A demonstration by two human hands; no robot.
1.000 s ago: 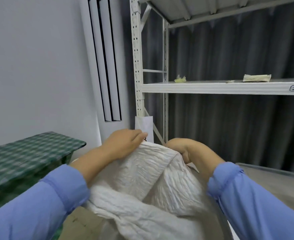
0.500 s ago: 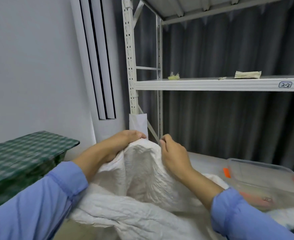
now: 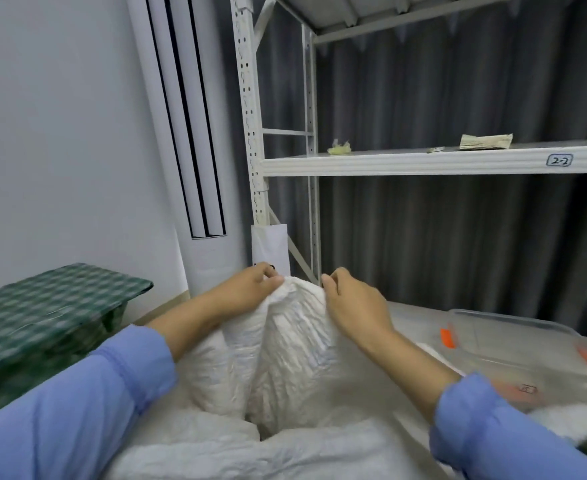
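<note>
Up front in the head view, my left grip (image 3: pixel 250 289) and right grip (image 3: pixel 351 306) meet at the raised peak of the white crinkled cloth (image 3: pixel 285 358). The left grip pinches the top fold between thumb and fingertips. The right grip curls its fingers over the ridge on the other side and holds it too. A narrow stretch of cloth shows between the two grips. The rest of the cloth falls in two bulging folds and pools low towards me, between the blue sleeves (image 3: pixel 77 410).

As for edges, the rack upright (image 3: pixel 250 133) and the paper tag (image 3: pixel 269 247) fixed to it stand just behind the left grip's fingertips, so room is tight there. Above both grips the space is open up to the shelf board (image 3: pixel 423 162), which bears a label reading 2-2 (image 3: pixel 559 160). To the right, a clear plastic box (image 3: pixel 513 341) sits near my right forearm. To the left, a green checked bench (image 3: pixel 50 306) stands apart from the left sleeve.

The cloth rests on a pale worktop (image 3: pixel 416 313), which shows bare between the cloth and the box. A folded paper bundle (image 3: pixel 486 142) and a yellowish scrap (image 3: pixel 339 148) lie on the shelf board. A dark curtain (image 3: pixel 458 237) hangs behind the rack, and a tall white air unit (image 3: pixel 188 133) stands against the grey wall.
</note>
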